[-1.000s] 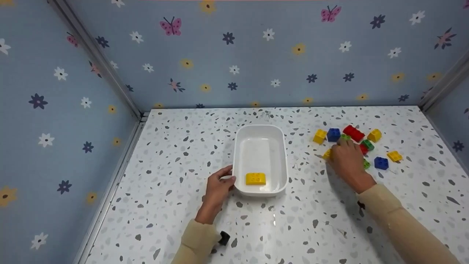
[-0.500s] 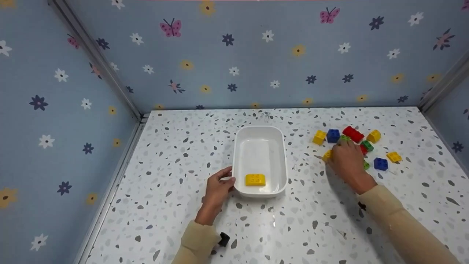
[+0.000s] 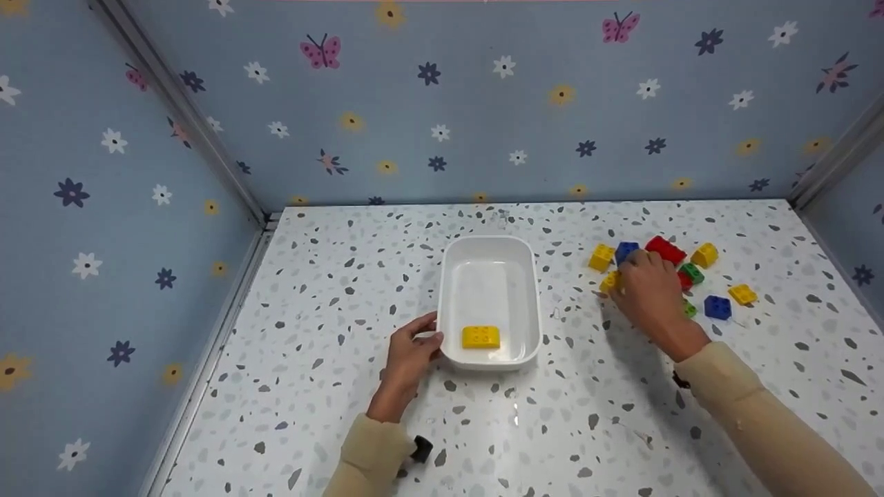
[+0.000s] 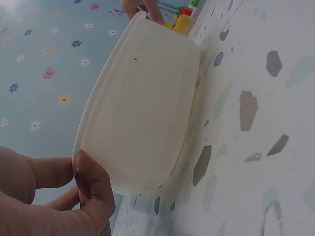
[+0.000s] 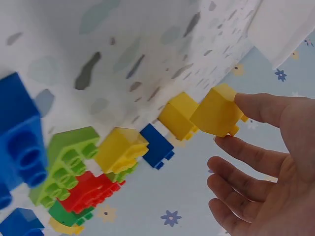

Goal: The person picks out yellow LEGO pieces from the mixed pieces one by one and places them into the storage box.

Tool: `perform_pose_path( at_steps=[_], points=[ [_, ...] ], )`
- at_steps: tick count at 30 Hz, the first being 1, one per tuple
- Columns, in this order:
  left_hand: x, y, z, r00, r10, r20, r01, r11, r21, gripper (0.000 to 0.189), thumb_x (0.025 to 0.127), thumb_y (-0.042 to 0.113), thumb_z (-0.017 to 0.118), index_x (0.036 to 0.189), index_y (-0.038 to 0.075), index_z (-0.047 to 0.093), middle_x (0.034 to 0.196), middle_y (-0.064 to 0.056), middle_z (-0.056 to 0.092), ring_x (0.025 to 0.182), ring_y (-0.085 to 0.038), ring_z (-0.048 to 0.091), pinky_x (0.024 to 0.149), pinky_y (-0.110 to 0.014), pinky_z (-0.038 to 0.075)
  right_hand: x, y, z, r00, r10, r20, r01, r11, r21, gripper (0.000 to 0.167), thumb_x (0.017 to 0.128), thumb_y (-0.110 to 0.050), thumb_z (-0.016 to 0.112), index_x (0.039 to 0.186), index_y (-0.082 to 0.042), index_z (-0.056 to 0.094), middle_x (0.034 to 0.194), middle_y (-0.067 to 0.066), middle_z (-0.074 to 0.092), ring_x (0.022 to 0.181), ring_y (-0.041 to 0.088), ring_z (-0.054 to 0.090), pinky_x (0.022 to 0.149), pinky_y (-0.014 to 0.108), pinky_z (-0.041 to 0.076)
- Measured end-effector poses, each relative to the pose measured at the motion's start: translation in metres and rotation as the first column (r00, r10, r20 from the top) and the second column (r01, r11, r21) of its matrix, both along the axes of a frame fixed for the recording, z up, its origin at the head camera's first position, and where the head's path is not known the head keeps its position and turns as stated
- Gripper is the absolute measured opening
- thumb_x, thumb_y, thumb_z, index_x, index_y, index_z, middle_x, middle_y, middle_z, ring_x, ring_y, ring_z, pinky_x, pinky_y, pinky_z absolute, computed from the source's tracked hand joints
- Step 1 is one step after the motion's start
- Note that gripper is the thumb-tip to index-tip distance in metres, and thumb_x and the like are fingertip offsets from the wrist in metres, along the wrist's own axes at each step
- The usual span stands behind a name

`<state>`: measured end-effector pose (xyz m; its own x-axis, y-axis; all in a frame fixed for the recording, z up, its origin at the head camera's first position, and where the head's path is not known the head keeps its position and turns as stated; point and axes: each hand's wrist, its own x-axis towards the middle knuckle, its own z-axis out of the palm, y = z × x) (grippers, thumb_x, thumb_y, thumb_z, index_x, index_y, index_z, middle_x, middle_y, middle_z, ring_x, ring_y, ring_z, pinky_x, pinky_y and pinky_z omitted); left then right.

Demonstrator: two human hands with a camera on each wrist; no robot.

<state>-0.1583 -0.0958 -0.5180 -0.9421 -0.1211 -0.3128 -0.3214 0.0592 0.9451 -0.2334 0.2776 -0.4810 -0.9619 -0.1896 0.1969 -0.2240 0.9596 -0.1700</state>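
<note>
My left hand [image 3: 407,352] pinches the near left rim of a white plastic tub [image 3: 449,297] between thumb and fingers; the left wrist view shows the tub's outer wall [image 4: 142,98] beside the thumb. Inside the tub lies one yellow building block [image 3: 481,337]. My right hand [image 3: 649,290] is over the scattered blocks on the right. Its thumb and index finger pinch a yellow block [image 5: 216,110] in the right wrist view, while the other fingers are loosely bent. Close behind that block are another yellow block [image 5: 178,117] and a blue one [image 5: 157,146].
Around the right hand lie several more blocks: a red one [image 3: 666,250], a dark green one [image 3: 692,273], a blue one [image 3: 717,308] and a flat yellow one [image 3: 743,295]. Patterned blue panels [image 3: 483,96] bound the speckled table [image 3: 331,290] behind and at both sides.
My right hand has shifted slightly left, and the yellow block at its thumb has moved a little left and away from me. The left hand and the tub have stayed put.
</note>
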Motion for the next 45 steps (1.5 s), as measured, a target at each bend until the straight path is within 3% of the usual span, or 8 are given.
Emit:
perform_pose_path(
  at_steps=[9,20,37,45],
  points=[
    [0.000,0.000,0.001,1.000,-0.004,-0.017,0.004,1.000,0.015,0.044,0.104,0.001,0.062,0.148,0.000,0.059,0.133,-0.018,0.060,0.106,-0.024,0.067,0.087,-0.030,0.060,-0.002,-0.021,0.017,0.994,0.058,-0.094,-0.060,0.998,-0.024,0.023,0.086,-0.008,0.086,0.094,0.009,0.072,0.117,0.028,0.062,0.109,0.047,0.054,0.098,0.060,0.048],
    [-0.002,0.000,0.002,1.000,-0.010,-0.011,0.010,1.000,0.016,0.046,0.104,0.001,0.062,0.149,0.000,0.058,0.135,-0.018,0.060,0.109,-0.025,0.067,0.091,-0.032,0.060,-0.003,-0.047,0.028,0.984,0.090,-0.157,-0.096,0.995,-0.031,0.027,0.087,-0.009,0.086,0.103,0.009,0.073,0.119,0.026,0.063,0.111,0.046,0.057,0.100,0.060,0.049],
    [0.000,-0.001,0.001,1.000,0.004,-0.009,-0.004,1.000,0.013,0.044,0.104,0.002,0.062,0.148,0.001,0.059,0.133,-0.017,0.059,0.106,-0.023,0.066,0.091,-0.032,0.060,-0.005,-0.080,0.040,0.985,0.114,-0.126,-0.114,0.993,0.004,0.029,0.092,-0.015,0.083,0.110,0.006,0.073,0.128,0.023,0.062,0.120,0.044,0.056,0.111,0.058,0.046],
    [0.000,-0.001,-0.001,1.000,-0.002,-0.020,0.002,1.000,0.020,0.045,0.103,0.001,0.062,0.147,0.000,0.059,0.132,-0.018,0.061,0.105,-0.023,0.068,0.089,-0.032,0.060,-0.006,-0.097,0.042,0.979,0.147,-0.138,-0.148,0.989,0.002,0.026,0.092,-0.017,0.084,0.106,0.003,0.075,0.128,0.022,0.063,0.121,0.041,0.057,0.109,0.055,0.047]
  ],
)
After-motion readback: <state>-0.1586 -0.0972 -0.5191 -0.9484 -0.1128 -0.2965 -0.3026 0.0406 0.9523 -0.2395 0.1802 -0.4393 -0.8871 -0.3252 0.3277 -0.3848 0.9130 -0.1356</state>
